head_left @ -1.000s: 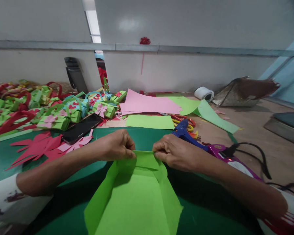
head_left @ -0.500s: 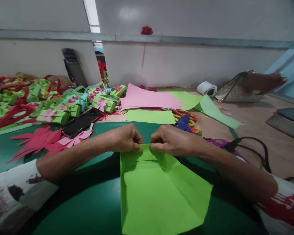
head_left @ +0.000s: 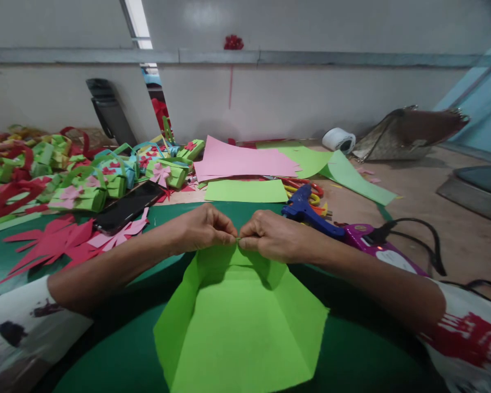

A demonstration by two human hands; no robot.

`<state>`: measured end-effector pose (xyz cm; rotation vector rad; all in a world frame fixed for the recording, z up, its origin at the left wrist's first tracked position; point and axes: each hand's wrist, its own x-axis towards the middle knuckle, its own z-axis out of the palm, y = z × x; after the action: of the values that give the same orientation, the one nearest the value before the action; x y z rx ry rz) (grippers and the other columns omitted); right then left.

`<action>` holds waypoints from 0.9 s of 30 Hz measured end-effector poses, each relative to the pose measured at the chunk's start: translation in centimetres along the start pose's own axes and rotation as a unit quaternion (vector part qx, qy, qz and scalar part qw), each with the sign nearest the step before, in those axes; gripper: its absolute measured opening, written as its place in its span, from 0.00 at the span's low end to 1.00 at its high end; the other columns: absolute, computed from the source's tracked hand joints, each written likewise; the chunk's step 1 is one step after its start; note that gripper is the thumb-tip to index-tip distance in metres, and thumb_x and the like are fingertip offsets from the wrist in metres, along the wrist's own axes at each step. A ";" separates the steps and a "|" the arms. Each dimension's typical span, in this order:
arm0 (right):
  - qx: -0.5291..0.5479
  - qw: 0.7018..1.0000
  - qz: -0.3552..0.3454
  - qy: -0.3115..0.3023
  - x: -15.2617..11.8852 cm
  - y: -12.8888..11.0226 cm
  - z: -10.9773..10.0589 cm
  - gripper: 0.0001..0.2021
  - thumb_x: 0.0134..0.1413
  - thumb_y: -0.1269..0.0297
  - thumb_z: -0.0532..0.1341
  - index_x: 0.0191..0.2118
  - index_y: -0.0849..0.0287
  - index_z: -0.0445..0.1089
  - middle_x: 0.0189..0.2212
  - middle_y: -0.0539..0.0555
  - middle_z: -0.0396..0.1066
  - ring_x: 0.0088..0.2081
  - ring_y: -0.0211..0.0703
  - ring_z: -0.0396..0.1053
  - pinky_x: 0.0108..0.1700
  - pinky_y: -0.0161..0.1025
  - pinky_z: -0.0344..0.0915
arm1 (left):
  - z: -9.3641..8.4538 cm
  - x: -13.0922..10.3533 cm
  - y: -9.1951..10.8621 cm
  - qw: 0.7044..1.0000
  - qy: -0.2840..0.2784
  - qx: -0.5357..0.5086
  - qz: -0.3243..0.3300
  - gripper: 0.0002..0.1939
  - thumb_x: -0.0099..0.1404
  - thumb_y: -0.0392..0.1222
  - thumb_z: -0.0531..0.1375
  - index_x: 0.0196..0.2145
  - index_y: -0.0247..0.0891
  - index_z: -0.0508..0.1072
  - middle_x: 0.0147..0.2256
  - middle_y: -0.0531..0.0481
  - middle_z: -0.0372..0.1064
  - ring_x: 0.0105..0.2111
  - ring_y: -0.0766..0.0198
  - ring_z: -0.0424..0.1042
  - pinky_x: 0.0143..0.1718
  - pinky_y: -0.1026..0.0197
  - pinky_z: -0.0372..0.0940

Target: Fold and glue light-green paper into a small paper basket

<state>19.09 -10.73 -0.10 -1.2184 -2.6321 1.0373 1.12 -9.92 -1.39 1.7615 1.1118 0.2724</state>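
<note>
A sheet of bright green paper (head_left: 245, 327), creased with its sides folded up, lies before me on the dark green mat (head_left: 114, 344). My left hand (head_left: 207, 228) pinches its far edge between thumb and fingers. Right beside it, my right hand (head_left: 265, 234) pinches the same edge, the two sets of fingertips almost touching. A blue glue gun (head_left: 305, 207) lies just beyond my right hand, next to a purple power strip (head_left: 376, 245) with a black plug in it.
Small green paper bags (head_left: 79, 194) with flowers crowd the left, near a black phone (head_left: 129, 206) and red paper cut-outs (head_left: 51, 243). Pink sheets (head_left: 245, 161) lie at the back. A tape roll (head_left: 339, 140) and a handbag (head_left: 409, 134) stand at the back right.
Both hands have come closer together at the paper's far edge. The paper's left side has spread outward. The whole view has shifted slightly, showing more of the glue gun and power strip.
</note>
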 end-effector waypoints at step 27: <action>0.007 1.000 0.002 -0.003 -1.0 0.3 -0.2 0.13 0.45 0.69 0.52 0.16 0.58 0.48 0.15 0.43 0.42 0.18 0.30 0.42 0.21 0.36 0.39 | -1.2 -3.5 -1.1 0.996 0.016 -0.067 -0.049 0.07 0.50 0.41 0.61 0.22 0.34 0.72 0.20 0.56 0.65 0.22 0.70 0.59 0.25 0.68 0.53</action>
<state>20.02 -11.17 0.09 -1.2193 -2.6249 1.0592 -2.18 -11.84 -0.71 1.5850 1.1718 0.3100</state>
